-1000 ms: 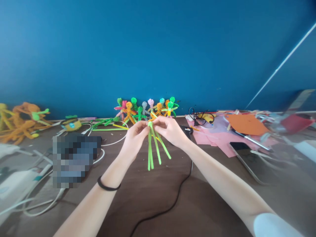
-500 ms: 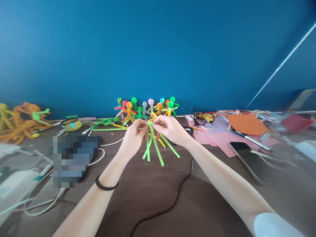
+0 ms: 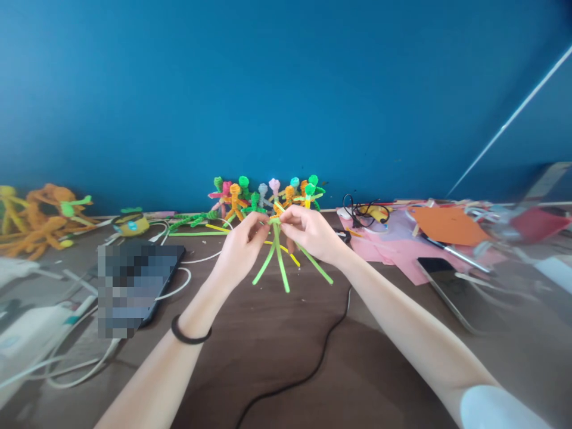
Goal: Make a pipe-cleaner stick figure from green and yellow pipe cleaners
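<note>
Single head view, facing forward, downward, near desk [image 3: 277,357]

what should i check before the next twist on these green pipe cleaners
1. Both hands on the joint: left hand and right hand pinch the top of the green pipe cleaners: ok.
2. Loose ends free: three strands splay downward, apart from each other: ok.
3. Strands off the desk: they hang in the air above it: ok.
4. Knot tightness: hidden between the fingers: cannot tell.
5. Black cable out of the way: it lies below the strands, not touching them: ok.
6. Finished figures safe: standing at the wall behind the hands, close by: cannot tell.
</note>
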The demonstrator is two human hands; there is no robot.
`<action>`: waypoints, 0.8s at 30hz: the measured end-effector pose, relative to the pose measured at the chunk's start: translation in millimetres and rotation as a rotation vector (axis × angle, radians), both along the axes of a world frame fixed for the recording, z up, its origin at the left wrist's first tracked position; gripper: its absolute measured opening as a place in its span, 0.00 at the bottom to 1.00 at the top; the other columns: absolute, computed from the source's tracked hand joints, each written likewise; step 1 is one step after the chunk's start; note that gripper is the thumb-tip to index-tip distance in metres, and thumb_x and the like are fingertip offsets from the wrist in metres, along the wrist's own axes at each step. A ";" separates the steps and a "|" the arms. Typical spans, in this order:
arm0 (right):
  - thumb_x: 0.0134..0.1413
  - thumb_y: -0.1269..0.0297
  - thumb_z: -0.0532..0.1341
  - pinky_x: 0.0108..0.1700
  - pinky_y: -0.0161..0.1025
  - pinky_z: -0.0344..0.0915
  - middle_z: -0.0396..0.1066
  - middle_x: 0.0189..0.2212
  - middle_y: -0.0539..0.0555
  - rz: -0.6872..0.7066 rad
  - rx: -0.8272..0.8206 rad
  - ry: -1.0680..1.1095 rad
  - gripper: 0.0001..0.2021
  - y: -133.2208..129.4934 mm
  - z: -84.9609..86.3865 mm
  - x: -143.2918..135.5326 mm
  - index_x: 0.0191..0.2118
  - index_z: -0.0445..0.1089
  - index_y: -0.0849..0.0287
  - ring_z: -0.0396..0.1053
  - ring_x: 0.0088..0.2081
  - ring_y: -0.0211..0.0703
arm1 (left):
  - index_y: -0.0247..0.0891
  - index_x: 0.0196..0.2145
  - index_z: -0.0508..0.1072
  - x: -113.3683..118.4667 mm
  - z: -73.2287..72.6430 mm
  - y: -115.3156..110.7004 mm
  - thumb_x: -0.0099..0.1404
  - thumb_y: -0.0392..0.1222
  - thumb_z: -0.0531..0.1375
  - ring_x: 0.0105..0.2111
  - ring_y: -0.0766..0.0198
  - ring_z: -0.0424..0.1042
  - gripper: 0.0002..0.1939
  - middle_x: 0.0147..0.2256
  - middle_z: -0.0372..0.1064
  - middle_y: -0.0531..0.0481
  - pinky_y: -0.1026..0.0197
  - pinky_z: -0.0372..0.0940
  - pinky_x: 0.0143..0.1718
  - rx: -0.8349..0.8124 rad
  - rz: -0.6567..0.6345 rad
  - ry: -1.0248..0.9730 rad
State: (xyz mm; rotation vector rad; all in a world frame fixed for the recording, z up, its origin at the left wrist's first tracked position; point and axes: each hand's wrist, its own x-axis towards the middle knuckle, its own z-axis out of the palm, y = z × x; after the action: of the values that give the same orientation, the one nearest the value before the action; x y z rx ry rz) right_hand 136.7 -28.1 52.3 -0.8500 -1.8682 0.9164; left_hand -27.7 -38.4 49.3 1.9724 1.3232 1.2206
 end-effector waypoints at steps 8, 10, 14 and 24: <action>0.54 0.67 0.54 0.24 0.33 0.61 0.63 0.21 0.45 0.075 -0.045 0.036 0.03 2.3 -2.6 0.3 0.31 0.59 0.59 0.63 0.16 0.31 | 0.40 0.34 0.70 1.5 -3.3 0.6 0.60 0.43 0.53 0.27 0.64 0.68 0.08 0.29 0.69 0.51 0.64 0.60 0.29 0.065 0.013 0.016; 0.54 0.67 0.54 0.26 0.34 0.62 0.64 0.21 0.45 0.056 -0.032 0.040 0.03 1.6 -3.0 0.1 0.31 0.59 0.59 0.64 0.17 0.31 | 0.40 0.34 0.70 3.0 -5.5 0.4 0.60 0.44 0.53 0.28 0.63 0.70 0.09 0.29 0.70 0.51 0.64 0.61 0.30 0.028 0.008 -0.010; 0.54 0.67 0.54 0.26 0.34 0.64 0.65 0.22 0.45 0.003 -0.030 0.050 0.03 -0.1 -4.2 -1.5 0.31 0.58 0.59 0.65 0.18 0.32 | 0.41 0.37 0.65 6.3 -8.4 -1.6 0.61 0.44 0.52 0.28 0.63 0.72 0.08 0.30 0.71 0.52 0.63 0.63 0.32 -0.059 -0.016 -0.089; 0.53 0.69 0.54 0.26 0.34 0.64 0.65 0.23 0.46 0.024 -0.062 0.068 0.02 -1.1 -5.8 -3.2 0.32 0.57 0.59 0.66 0.19 0.33 | 0.40 0.30 0.61 6.1 -10.0 -1.2 0.60 0.48 0.53 0.29 0.65 0.69 0.09 0.25 0.66 0.55 0.65 0.60 0.30 -0.033 -0.023 -0.045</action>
State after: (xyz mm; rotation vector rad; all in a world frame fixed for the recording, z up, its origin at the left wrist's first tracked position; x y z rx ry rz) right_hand 133.5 -29.2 46.5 -0.8249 -1.8036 1.0107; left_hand -21.6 -39.6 39.3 1.9206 1.2864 1.2176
